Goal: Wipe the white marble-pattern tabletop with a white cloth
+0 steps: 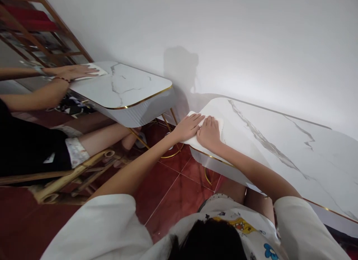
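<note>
Side by side, my left hand (pixel 189 127) and my right hand (pixel 208 132) press down on a folded white cloth (pixel 220 125). The fingers of both lie flat and stretched out over it, and much of the cloth is hidden beneath them. It rests on the left end of a white marble-patterned table (pixel 282 148) with a gold edge strip, close to the rounded corner.
To the left, another person's hands (pixel 73 71) lie on a white cloth (pixel 97 69) on a second marble-patterned table (pixel 134 82). That person sits on a bamboo chair (pixel 75 174). A wooden rack (pixel 64 27) and a white wall (pixel 251 47) stand behind; red tiles (pixel 167 193) cover the floor.
</note>
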Motion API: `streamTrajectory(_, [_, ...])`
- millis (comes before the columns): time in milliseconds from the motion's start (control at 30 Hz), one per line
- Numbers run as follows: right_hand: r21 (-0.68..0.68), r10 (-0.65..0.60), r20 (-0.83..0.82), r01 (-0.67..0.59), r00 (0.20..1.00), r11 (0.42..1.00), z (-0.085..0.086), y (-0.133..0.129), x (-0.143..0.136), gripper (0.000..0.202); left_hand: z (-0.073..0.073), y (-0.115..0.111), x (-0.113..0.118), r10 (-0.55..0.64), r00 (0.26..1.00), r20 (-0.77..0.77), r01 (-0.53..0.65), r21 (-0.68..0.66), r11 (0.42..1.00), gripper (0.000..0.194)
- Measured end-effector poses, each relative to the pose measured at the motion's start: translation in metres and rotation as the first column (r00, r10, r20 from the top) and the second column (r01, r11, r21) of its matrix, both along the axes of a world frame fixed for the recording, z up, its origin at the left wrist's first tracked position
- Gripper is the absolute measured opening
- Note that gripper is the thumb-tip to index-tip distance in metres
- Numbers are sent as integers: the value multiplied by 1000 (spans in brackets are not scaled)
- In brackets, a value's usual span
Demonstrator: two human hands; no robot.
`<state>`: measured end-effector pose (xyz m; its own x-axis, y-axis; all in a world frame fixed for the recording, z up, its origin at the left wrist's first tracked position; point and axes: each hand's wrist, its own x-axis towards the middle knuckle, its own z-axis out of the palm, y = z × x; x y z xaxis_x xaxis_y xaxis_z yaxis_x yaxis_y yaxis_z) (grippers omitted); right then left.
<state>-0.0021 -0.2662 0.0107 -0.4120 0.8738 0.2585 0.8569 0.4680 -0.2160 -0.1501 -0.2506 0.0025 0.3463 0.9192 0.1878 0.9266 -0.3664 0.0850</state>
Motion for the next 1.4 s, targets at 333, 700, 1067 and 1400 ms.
streamTrajectory(333, [8, -117, -35, 118, 992, 993, -3, -30, -1, 60, -10, -17, 1, -64, 998, 26, 62, 74, 995, 56])
streamTrajectory(700, [-145, -110, 34, 114, 993, 983, 5, -14, 27, 60, -4, -3, 32, -37, 997, -74, 40, 49, 998, 52])
streamTrajectory(1067, [-51, -170, -50, 167, 984, 985, -4, 92, 40, 56, 6, 113, 50, -103, 994, 46, 102, 15, 995, 53])
streamTrajectory(1400, [0, -187, -37, 187, 982, 982, -5, 181, 47, 51, 6, 204, 58, -92, 981, 170, 86, 42, 995, 52])
